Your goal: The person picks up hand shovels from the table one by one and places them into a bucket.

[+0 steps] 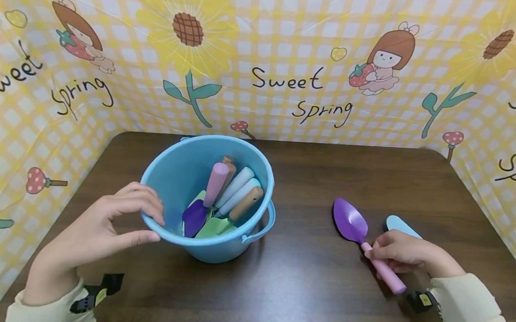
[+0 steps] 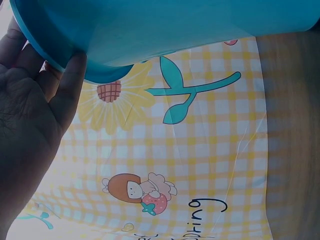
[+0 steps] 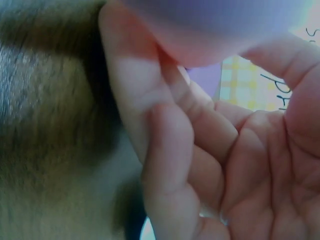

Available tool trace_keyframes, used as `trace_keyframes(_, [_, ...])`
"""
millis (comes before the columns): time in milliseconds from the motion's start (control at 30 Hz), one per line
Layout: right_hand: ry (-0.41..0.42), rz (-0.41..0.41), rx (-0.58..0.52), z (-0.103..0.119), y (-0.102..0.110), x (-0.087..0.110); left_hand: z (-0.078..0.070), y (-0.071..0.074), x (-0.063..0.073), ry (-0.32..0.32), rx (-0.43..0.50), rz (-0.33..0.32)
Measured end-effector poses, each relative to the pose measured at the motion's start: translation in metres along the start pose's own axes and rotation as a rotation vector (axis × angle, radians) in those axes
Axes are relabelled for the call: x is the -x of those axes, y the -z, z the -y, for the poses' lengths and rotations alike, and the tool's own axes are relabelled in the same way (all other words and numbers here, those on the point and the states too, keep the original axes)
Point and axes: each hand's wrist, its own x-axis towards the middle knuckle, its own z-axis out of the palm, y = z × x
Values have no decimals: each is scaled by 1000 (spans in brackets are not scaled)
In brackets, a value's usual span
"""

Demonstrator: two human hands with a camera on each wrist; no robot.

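A light blue bucket (image 1: 205, 250) stands on the left half of the table. My left hand (image 1: 112, 215) grips its near-left rim, thumb outside and fingers over the edge; the left wrist view shows the same hold on the bucket wall (image 2: 175, 30). Inside lie several toy garden tools with pink, blue and brown handles, among them a pink handle (image 1: 216, 184) and a green blade (image 1: 215, 227). On the right, my right hand (image 1: 407, 251) pinches the pink handle of a purple toy trowel (image 1: 349, 221). In the right wrist view that handle (image 3: 215, 25) is blurred and close.
A light blue piece (image 1: 400, 225) lies just beyond my right hand, partly hidden by it. The dark wooden table (image 1: 292, 305) is backed by a yellow checked cloth (image 1: 285, 42) on three sides. The bucket's handle (image 1: 268, 225) hangs on its right side.
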Motion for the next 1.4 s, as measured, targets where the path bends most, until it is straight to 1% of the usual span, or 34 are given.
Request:
trace_keyframes(200, [26,95,-129,-4,6,2,-2,1,1,62,-3,18])
trace_keyframes(267, [40,125,-165,-5,8,3,-2,1,0,37,-10,13])
trace_keyframes(300, [47,134,-177,-5,9,3,-2,1,0,39,-11,14])
trace_keyframes(433, [57,153,-208,-8,11,3,-2,1,0,60,-15,25])
trace_keyframes(500, [62,157,-215,-9,11,3,-2,2,1,95,-13,35])
trace_keyframes(667, [78,164,-229,-11,13,2,-2,2,1,97,-15,36])
trace_keyframes(767, [97,196,-251,-11,16,1,-2,2,0,80,-14,30])
trace_keyframes(900, [129,245,-278,-13,19,-1,-1,1,-1,18,-1,13])
trace_keyframes(967, [142,264,-291,-14,19,-2,-1,1,-2,-1,4,11])
trace_keyframes(1067, [156,291,-324,-16,17,-3,-1,1,-2,13,6,18])
trace_keyframes(1133, [163,310,-356,-16,16,-4,0,1,-2,11,7,19])
trace_keyframes(1267, [166,337,-398,-16,16,-6,2,0,-2,-30,22,5])
trace_keyframes(1333, [173,339,-401,-16,15,-7,4,-1,-2,-50,29,-4])
trace_keyframes(1400, [171,332,-398,-16,14,-8,5,-1,-1,-55,31,-8])
